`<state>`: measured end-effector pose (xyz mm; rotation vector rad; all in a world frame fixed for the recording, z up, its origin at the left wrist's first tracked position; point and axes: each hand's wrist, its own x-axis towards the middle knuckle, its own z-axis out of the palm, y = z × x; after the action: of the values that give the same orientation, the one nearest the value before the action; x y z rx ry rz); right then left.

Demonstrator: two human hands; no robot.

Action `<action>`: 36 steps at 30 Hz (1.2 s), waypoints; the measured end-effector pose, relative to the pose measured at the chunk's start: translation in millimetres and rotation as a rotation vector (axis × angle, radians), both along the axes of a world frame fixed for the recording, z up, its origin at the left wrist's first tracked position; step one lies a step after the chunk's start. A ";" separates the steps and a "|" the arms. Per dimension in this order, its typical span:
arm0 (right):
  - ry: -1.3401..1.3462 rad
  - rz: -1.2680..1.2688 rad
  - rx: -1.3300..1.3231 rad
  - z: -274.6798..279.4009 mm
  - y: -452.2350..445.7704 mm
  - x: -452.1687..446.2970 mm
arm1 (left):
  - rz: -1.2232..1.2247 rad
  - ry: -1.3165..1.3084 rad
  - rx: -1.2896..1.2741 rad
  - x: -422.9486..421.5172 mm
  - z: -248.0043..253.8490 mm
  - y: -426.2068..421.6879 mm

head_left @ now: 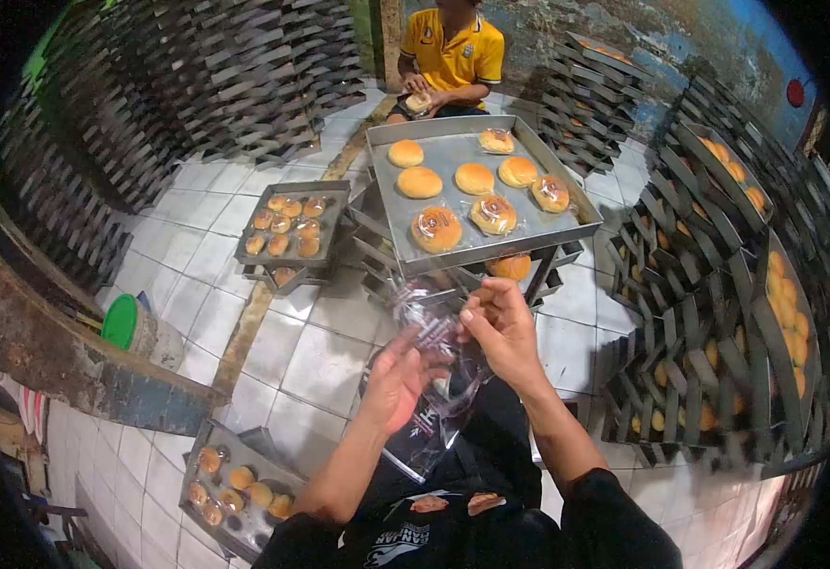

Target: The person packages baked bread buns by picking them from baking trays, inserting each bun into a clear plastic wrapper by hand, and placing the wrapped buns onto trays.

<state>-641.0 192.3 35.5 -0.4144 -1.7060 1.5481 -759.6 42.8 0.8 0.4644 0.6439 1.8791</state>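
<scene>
A clear plastic bag with white print (434,327) hangs between my hands, just in front of the large tray. My right hand (502,334) is closed, its thumb and forefinger pinching the bag's edge. On the other side, my left hand (401,377) has its fingers bent around the bag; they are slightly blurred. More printed clear bags (419,431) lie across my lap. Beyond my hands, a large metal tray (491,254) holds several round buns, some bare like the bun (419,182) and others wrapped like the bagged bun (437,229).
A person in a yellow shirt (453,57) sits opposite, holding a bun (419,101). Smaller trays of buns stand left (293,185) and lower left (235,441). Stacked trays (718,351) rise on the right, others (244,76) at the back left. A green-lidded bucket (154,337) stands left.
</scene>
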 end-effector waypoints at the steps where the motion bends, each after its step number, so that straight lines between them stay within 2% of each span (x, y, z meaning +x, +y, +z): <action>1: -0.076 -0.008 0.076 1.5 2.8 -5.5 | 0.007 0.025 -0.073 -0.7 -2.0 3.3; 2: -0.156 -0.010 0.150 3.0 6.9 -11.0 | 0.016 0.047 -0.149 -4.0 -1.9 3.0; 5: -0.305 0.092 0.817 27.2 62.8 -56.1 | 0.147 0.132 -0.356 -36.0 -25.2 -6.9; 7: -0.451 0.067 0.650 39.7 122.2 -111.5 | 0.213 0.182 -0.476 -62.0 -40.2 -22.3; 9: -0.533 0.070 0.659 37.5 198.1 -175.3 | 0.289 0.154 -0.515 -75.9 -61.0 -37.2; 11: -0.860 0.075 0.814 32.9 244.8 -224.2 | 0.338 0.110 -0.566 -81.3 -70.2 -46.7; 12: -0.891 0.098 0.877 23.4 261.5 -241.1 | 0.347 0.078 -0.600 -80.0 -65.8 -50.9; 14: -0.969 0.118 0.940 5.7 276.5 -262.1 | 0.373 0.016 -0.696 -82.7 -70.5 -62.4; 17: -1.133 0.029 0.842 24.1 260.8 -272.7 | 0.457 -0.022 -0.671 -99.6 -78.7 -78.4; 18: -1.145 0.006 0.851 28.1 256.3 -270.1 | 0.520 0.042 -0.612 -103.3 -84.5 -74.5; 21: -1.164 0.158 1.007 31.9 236.4 -250.0 | 0.542 0.066 -0.619 -105.4 -66.6 -55.8; 24: -1.053 0.209 0.809 53.9 207.6 -212.5 | 0.456 -0.003 -0.500 -111.0 -53.0 -39.7; 27: -0.464 0.124 0.267 71.5 162.5 -162.2 | 0.447 -0.085 -0.379 -113.2 -39.6 -28.9; 29: -0.265 0.150 0.068 69.9 114.0 -125.2 | 0.439 -0.160 -0.343 -113.7 -44.6 -19.3; 31: -0.318 0.185 -0.020 68.6 42.9 -89.5 | 0.413 -0.251 -0.366 -119.3 -52.1 -2.6; 33: -0.374 0.199 0.194 35.5 -14.1 -61.0 | 0.384 -0.243 -0.327 -112.9 -52.9 11.7; 35: -0.130 0.196 0.862 6.3 -37.3 -41.6 | 0.336 -0.257 -0.377 -98.9 -49.5 26.8; 36: -0.121 0.118 0.939 -11.8 -28.9 -37.4 | 0.288 -0.192 -0.328 -88.8 -39.9 28.0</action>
<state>-678.4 163.4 23.7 0.0885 -2.3444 0.6498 -848.5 70.8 -39.1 -0.0239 0.9052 2.0047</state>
